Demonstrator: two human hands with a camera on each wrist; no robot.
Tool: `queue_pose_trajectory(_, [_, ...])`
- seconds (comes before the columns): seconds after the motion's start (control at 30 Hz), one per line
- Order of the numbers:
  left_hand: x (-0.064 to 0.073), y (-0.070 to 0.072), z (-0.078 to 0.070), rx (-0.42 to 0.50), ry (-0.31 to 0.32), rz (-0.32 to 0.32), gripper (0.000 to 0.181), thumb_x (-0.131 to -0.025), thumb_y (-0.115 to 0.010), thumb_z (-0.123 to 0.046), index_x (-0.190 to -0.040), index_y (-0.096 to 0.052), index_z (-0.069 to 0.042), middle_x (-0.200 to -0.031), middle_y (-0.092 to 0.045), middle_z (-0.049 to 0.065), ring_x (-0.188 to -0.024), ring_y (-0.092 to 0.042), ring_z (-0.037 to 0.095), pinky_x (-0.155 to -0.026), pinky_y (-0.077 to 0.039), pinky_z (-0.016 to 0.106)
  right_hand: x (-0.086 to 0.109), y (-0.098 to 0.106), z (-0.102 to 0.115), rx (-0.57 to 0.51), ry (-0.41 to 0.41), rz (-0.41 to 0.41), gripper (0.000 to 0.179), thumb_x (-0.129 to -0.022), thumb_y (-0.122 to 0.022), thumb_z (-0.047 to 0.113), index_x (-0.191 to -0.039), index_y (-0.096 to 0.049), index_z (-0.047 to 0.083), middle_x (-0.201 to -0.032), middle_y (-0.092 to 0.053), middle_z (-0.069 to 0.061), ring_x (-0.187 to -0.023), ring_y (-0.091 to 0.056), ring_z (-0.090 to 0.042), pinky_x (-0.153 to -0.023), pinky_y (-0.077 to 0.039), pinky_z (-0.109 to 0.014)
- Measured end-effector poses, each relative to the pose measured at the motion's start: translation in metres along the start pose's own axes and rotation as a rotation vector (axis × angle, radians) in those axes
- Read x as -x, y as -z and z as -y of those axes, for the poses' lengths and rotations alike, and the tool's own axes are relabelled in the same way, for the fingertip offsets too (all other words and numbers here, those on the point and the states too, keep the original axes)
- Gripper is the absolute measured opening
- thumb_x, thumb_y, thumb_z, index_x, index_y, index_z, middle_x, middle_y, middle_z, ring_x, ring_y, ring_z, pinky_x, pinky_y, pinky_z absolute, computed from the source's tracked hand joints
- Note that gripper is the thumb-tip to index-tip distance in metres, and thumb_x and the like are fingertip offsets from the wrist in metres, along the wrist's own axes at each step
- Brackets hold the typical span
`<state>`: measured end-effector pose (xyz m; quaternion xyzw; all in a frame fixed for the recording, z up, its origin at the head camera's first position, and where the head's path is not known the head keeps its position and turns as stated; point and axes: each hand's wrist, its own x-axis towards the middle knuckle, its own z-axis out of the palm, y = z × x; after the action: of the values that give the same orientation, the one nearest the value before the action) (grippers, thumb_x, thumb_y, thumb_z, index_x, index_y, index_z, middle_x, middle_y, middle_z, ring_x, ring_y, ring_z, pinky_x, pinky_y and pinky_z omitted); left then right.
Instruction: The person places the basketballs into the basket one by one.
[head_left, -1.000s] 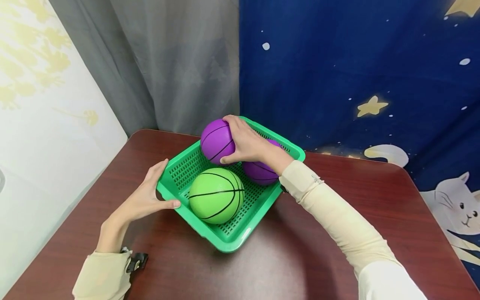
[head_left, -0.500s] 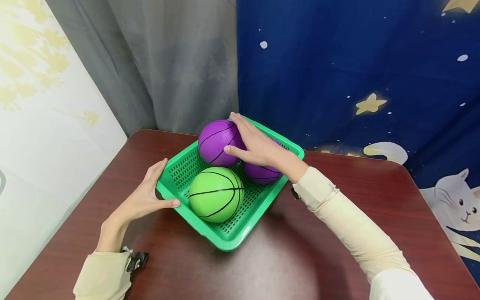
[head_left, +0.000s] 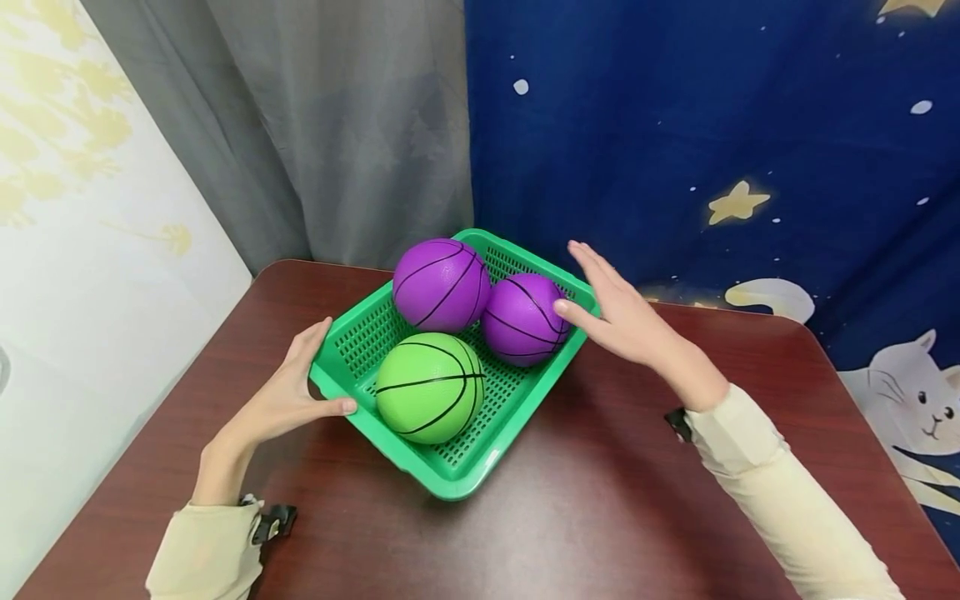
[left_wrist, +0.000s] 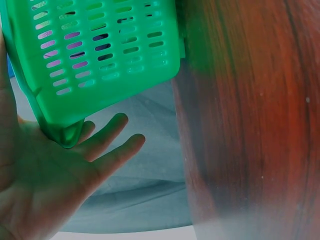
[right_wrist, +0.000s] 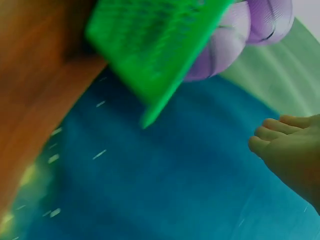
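A green plastic basket (head_left: 457, 487) with slotted walls sits on the table, turned cornerwise. In it lie a lime green mini basketball (head_left: 431, 388) at the near side and two purple mini basketballs, one at the far left (head_left: 441, 286) and one at the right (head_left: 525, 321). My left hand (head_left: 288, 392) cups the basket's left corner, thumb along the rim. In the left wrist view, its spread, straight fingers (left_wrist: 115, 155) reach past the corner. My right hand (head_left: 622, 317), fingers extended and holding nothing, hovers by the basket's right corner, the thumb tip overlapping the right purple ball.
The basket stands on a dark red-brown wooden table (head_left: 570, 517). Behind it hang a grey curtain (head_left: 375, 133) and a blue curtain (head_left: 637, 125) with stars and a white cat. A white wall (head_left: 97, 275) borders the left side.
My right hand has let go of the far left purple ball and moved right, uncovering both purple balls. My left hand and the basket have stayed nearly where they were.
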<state>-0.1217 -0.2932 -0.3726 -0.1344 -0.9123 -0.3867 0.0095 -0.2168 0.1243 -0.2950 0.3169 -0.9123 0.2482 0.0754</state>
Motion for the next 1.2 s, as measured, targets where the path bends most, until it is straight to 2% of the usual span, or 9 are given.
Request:
queue_pose_trajectory(0.3, [0.001,-0.002,0.002,-0.002,-0.009,-0.004,0.104,-0.063,-0.075,-0.027,-0.137,-0.001,-0.034,-0.14,-0.005,-0.005,-0.123,-0.012,0.017,-0.084,-0.031,0.053,0.09,0.008,-0.048,0.355,-0.075,-0.042,0.103,-0.064,-0.058,0.063,-0.139,-0.005,0.018,-0.143,-0.002,-0.003,-0.128,0.005,-0.025,-0.095,0.008,-0.053])
queue_pose_trajectory(0.43, [0.003,0.0,0.002,-0.032,-0.011,-0.034,0.101,-0.065,-0.074,-0.026,-0.138,-0.004,-0.032,-0.14,-0.008,-0.002,-0.123,-0.016,0.021,-0.084,-0.029,0.054,0.119,0.005,-0.053,0.483,-0.083,-0.064,0.107,-0.058,-0.055,0.07,-0.139,-0.011,0.017,-0.143,0.002,-0.005,-0.128,0.007,-0.028,-0.093,0.007,-0.057])
queue_pose_trajectory(0.57, [0.0,0.0,-0.002,-0.106,-0.044,-0.119,0.084,-0.076,-0.064,-0.028,-0.139,-0.008,-0.024,-0.141,-0.008,0.005,-0.126,-0.01,0.025,-0.09,-0.019,0.057,0.142,-0.008,-0.05,0.549,-0.071,-0.062,0.107,-0.056,-0.05,0.076,-0.139,-0.016,0.018,-0.143,0.001,-0.006,-0.128,0.005,-0.03,-0.093,0.003,-0.058])
queue_pose_trajectory(0.67, [-0.002,0.001,-0.023,-0.222,-0.099,-0.206,0.078,-0.08,-0.058,-0.035,-0.139,-0.009,-0.02,-0.142,-0.001,0.006,-0.128,0.003,0.025,-0.092,-0.002,0.06,0.155,-0.018,-0.046,0.563,-0.057,-0.057,0.106,-0.054,-0.048,0.078,-0.138,-0.019,0.019,-0.143,-0.002,-0.005,-0.128,0.002,-0.031,-0.093,0.001,-0.059])
queue_pose_trajectory(0.77, [-0.006,-0.006,-0.069,-0.406,-0.221,-0.251,0.085,-0.074,-0.058,-0.049,-0.139,-0.013,-0.02,-0.143,0.003,0.006,-0.127,0.009,0.027,-0.089,0.006,0.062,0.165,-0.024,-0.047,0.556,-0.046,-0.054,0.106,-0.053,-0.049,0.077,-0.137,-0.022,0.019,-0.143,-0.004,-0.005,-0.128,0.0,-0.031,-0.093,-0.001,-0.059])
queue_pose_trajectory(0.87, [-0.01,-0.036,-0.135,-0.548,-0.432,-0.218,0.096,-0.062,-0.058,-0.065,-0.138,-0.02,-0.02,-0.143,-0.001,0.008,-0.127,0.005,0.031,-0.089,0.001,0.064,0.172,-0.026,-0.052,0.552,-0.055,-0.051,0.106,-0.053,-0.049,0.077,-0.137,-0.022,0.019,-0.143,-0.005,-0.005,-0.128,0.0,-0.03,-0.094,-0.001,-0.058])
queue_pose_trajectory(1.0, [-0.006,-0.107,-0.215,-0.579,-0.647,-0.065,0.103,-0.056,-0.044,-0.079,-0.138,-0.019,-0.022,-0.143,-0.001,0.005,-0.127,0.002,0.032,-0.09,0.003,0.062,0.185,-0.03,-0.059,0.545,-0.074,-0.043,0.104,-0.055,-0.048,0.077,-0.137,-0.022,0.019,-0.143,-0.005,-0.005,-0.128,0.0,-0.03,-0.093,-0.001,-0.058])
queue_pose_trajectory(1.1, [-0.001,-0.162,-0.241,-0.587,-0.702,0.035,0.105,-0.055,-0.033,-0.084,-0.139,-0.014,-0.025,-0.143,0.004,0.002,-0.128,0.004,0.029,-0.09,0.005,0.061,0.196,-0.031,-0.061,0.539,-0.073,-0.045,0.103,-0.056,-0.048,0.076,-0.137,-0.023,0.018,-0.143,-0.006,-0.007,-0.127,-0.001,-0.031,-0.092,-0.003,-0.06])
queue_pose_trajectory(1.2, [-0.004,-0.201,-0.242,-0.612,-0.702,0.079,0.106,-0.054,-0.026,-0.087,-0.139,-0.011,-0.026,-0.143,0.007,0.001,-0.128,0.006,0.027,-0.091,0.005,0.06,0.204,-0.027,-0.062,0.549,-0.07,-0.058,0.102,-0.056,-0.048,0.076,-0.137,-0.024,0.018,-0.142,-0.009,-0.008,-0.127,-0.003,-0.032,-0.092,-0.003,-0.06])
